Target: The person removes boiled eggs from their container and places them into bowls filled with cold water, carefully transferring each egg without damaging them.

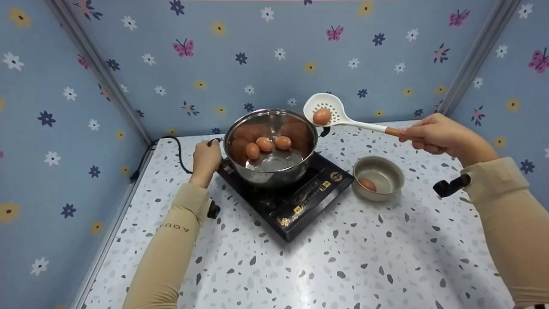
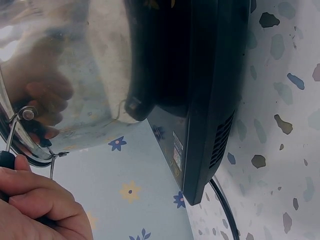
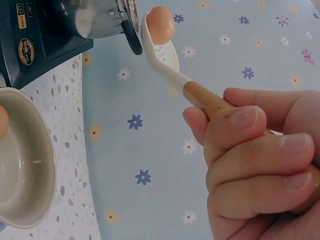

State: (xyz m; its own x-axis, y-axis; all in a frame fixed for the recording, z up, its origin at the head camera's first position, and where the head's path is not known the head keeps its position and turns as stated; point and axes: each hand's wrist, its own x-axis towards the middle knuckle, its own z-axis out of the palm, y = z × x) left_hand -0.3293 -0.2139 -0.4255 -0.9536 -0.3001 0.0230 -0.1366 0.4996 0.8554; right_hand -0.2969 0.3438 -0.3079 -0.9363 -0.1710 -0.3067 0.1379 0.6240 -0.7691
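- The pot (image 1: 270, 178) sits on a black cooker (image 1: 274, 214), its two handles out to the left and right.
- Left hand (image 1: 205, 159): at the pot's left, fingers curled round the left handle (image 2: 7, 160).
- Right hand (image 1: 441, 135): to the pot's right, well apart from the other hand, gripping the wooden end of a white skimmer (image 1: 343, 116).
- The skimmer's head is beside the pot's right rim, one egg (image 1: 322, 116) resting in it; whether it touches the rim I cannot tell.
- Three eggs (image 1: 264, 144) lie inside the pot.
- A bowl (image 1: 388, 176) stands right of the pot, near the cooker, one more egg (image 1: 367, 185) inside.
- A cord (image 1: 180, 159) runs left of the pot.
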